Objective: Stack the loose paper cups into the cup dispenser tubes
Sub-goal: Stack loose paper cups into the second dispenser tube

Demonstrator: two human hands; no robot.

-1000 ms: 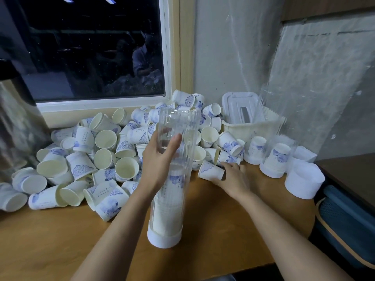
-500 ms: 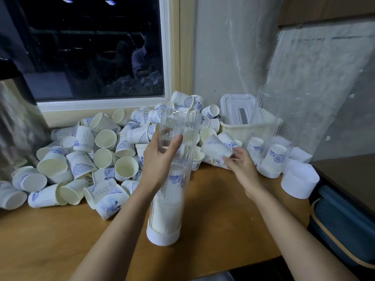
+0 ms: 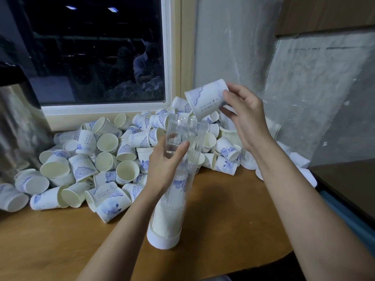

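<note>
Left hand (image 3: pixel 164 165) grips the clear tube (image 3: pixel 188 131) around its upper part, thumb across the front, fingers wrapped behind. The tube stands on its white base (image 3: pixel 162 239) on the worktop (image 3: pixel 229 220), leaning slightly, open end up. The stack of cups (image 3: pixel 169 207) inside fills roughly the lower half; the upper half is see-through.

Right hand (image 3: pixel 248 120) holds one cup (image 3: pixel 204 100) by one end, pinched between fingertips and thumb. The cup is in the air and tilted, just above and a little right of the tube mouth, and does not touch it. Can't tell whether it's the rim or the bottom that faces the tube.

The loose cup pile (image 3: pixel 91 159) lies on the worktop left of and behind the tube, against the window (image 3: pixel 97 51) sill, most cups on their sides. More cups (image 3: pixel 227 157) lie right of the tube, under the right forearm.

There is a metal vessel (image 3: pixel 18 122) at the far left edge and white caps (image 3: pixel 300 161) at the right edge of the worktop. A white basket (image 3: pixel 226 131) sits behind the right hand, mostly hidden.
</note>
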